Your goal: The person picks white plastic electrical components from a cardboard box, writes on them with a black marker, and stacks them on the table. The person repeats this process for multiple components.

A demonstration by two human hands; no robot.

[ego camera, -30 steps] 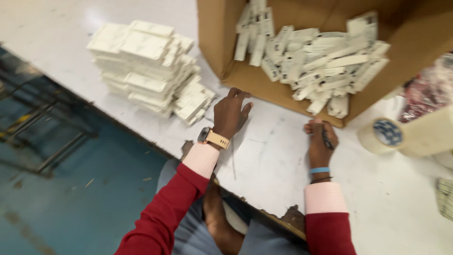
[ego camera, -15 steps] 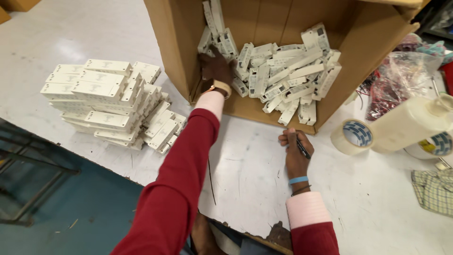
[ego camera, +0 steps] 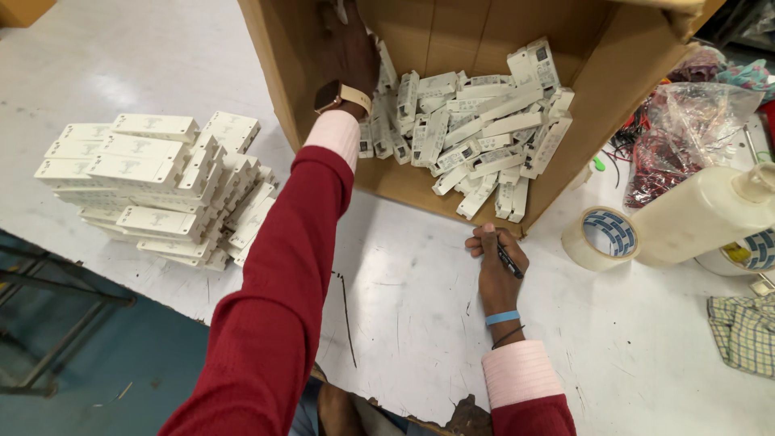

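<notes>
The right hand (ego camera: pixel 496 262) is closed around a dark pen (ego camera: pixel 508 260), resting on the white table (ego camera: pixel 420 323) just in front of the open edge of the cardboard box (ego camera: pixel 476 32). The left hand (ego camera: pixel 349 56) reaches deep into the box, which lies on its side, up against its left wall; the fingers are bent over the upper end of the heap of white plastic housings (ego camera: pixel 476 129), but shadow hides them, so whether they clasp one piece or only touch the heap cannot be told.

The step in hand appears to be the fetching of a housing from the box. The housings lie loose and crisscross, leaning on one another, so lifting one out likely calls for a grip on a single piece at the top of the heap, drawn clear without dragging its neighbours along.

To the left stands a neat stack of housings (ego camera: pixel 153 190), well apart from the box. To the right lie a roll of tape (ego camera: pixel 601 238) and a cream plastic bottle (ego camera: pixel 702 214).
</notes>
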